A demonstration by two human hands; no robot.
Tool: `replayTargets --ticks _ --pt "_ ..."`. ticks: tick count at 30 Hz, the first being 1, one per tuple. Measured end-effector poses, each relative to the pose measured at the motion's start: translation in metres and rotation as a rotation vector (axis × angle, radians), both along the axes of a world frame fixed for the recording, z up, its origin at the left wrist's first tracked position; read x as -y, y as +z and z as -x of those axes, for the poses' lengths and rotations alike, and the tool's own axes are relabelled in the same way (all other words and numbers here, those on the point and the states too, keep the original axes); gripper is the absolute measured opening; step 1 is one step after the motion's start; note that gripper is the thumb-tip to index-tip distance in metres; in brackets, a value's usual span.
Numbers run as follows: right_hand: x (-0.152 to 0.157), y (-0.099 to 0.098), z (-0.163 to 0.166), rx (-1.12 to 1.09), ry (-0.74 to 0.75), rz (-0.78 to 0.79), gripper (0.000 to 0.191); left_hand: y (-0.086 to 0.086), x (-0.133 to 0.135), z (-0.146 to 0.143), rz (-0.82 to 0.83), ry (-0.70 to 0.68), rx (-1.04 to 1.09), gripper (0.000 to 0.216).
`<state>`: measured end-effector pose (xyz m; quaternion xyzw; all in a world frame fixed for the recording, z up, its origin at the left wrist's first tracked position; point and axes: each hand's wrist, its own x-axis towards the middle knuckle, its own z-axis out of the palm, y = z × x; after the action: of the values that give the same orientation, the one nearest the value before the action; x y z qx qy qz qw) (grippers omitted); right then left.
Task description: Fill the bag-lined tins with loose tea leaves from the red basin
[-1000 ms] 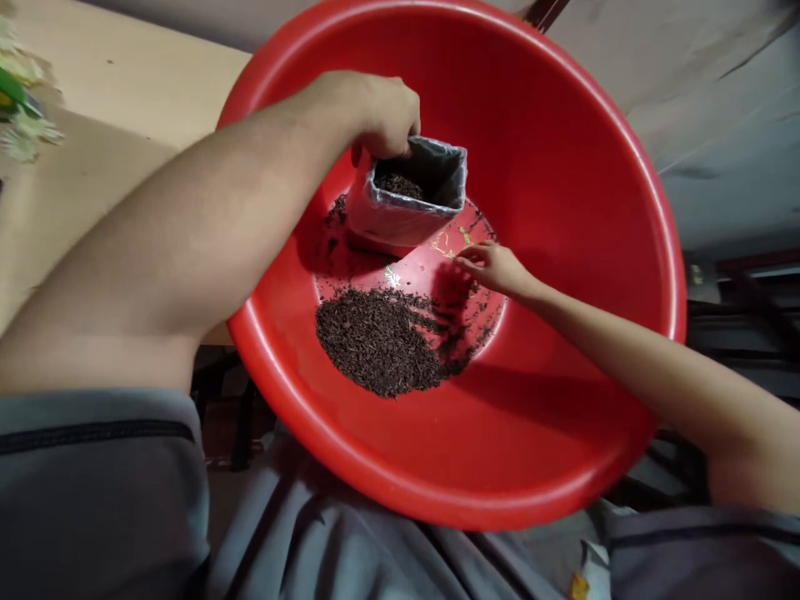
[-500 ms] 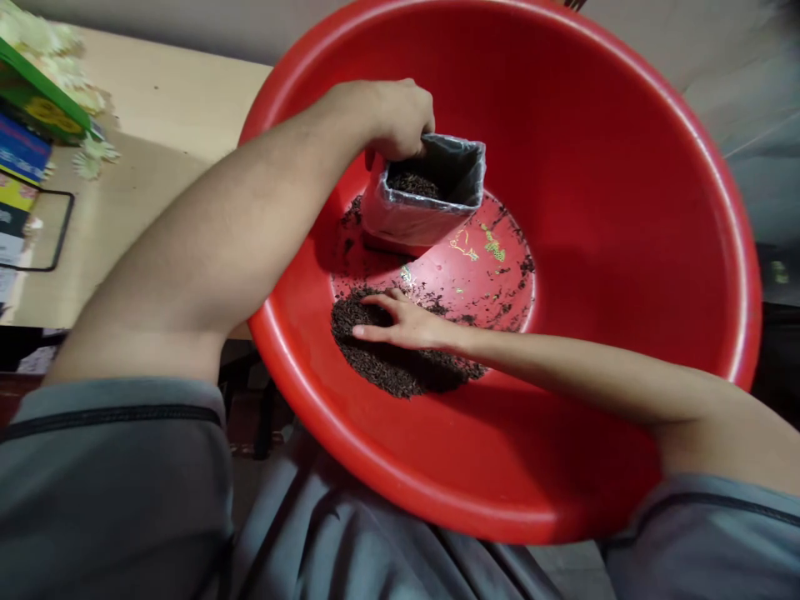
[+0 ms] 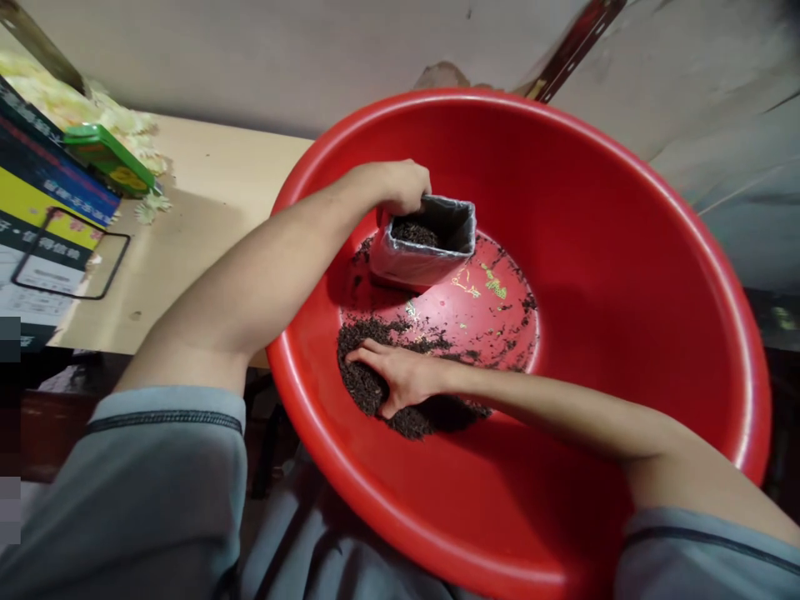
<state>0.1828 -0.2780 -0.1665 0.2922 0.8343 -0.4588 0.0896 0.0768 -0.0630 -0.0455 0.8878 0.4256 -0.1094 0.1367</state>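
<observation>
My left hand (image 3: 406, 185) is closed on the near-left rim of a square-mouthed, plastic-lined bag (image 3: 416, 265). The bag stands tilted inside a big red plastic tub (image 3: 625, 267), and dark loose leaves that look like tea show in its mouth. Its left side is partly hidden by my hand. Lower in the tub, my right hand (image 3: 409, 379) rests in a pile of the same dark tea leaves (image 3: 362, 387). Its thumb and a finger are spread apart with leaves between them; the other fingertips are sunk out of sight.
Scattered leaves and a gold-and-green print mark the tub's floor. At left, a pale table (image 3: 218, 167) bears a green box (image 3: 109, 158), printed boxes (image 3: 43, 225), a thin black wire frame (image 3: 103, 297) and pale dried flowers (image 3: 152, 207). A wall rises behind the tub.
The view has tilted up, so more wall and table show. My right hand has turned and pushed deeper into the leaf pile. The left hand still holds the bag.
</observation>
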Motion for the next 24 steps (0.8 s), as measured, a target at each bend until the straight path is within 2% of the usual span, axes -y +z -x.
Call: replayTargets --ticks 5,10,15,19,24 --pt "0.005 -0.006 0.001 -0.001 -0.040 -0.118 0.100 0.006 0.003 0.002 0.110 0.074 0.018 0.041" --pt "0.004 -0.024 -0.002 -0.180 -0.067 -0.146 0.085 0.011 0.004 0.016 0.282 0.142 0.099 0.049" --pt "-0.003 -0.031 -0.001 -0.353 -0.101 -0.108 0.072 0.017 0.000 0.026 0.247 0.272 0.225 0.073" --pt "-0.012 -0.009 -0.005 -0.494 -0.159 -0.064 0.064 0.021 0.001 0.027 0.216 0.320 0.272 0.077" --pt "-0.032 0.049 -0.021 -0.633 -0.228 -0.025 0.054 0.019 0.001 0.028 0.176 0.319 0.251 0.071"
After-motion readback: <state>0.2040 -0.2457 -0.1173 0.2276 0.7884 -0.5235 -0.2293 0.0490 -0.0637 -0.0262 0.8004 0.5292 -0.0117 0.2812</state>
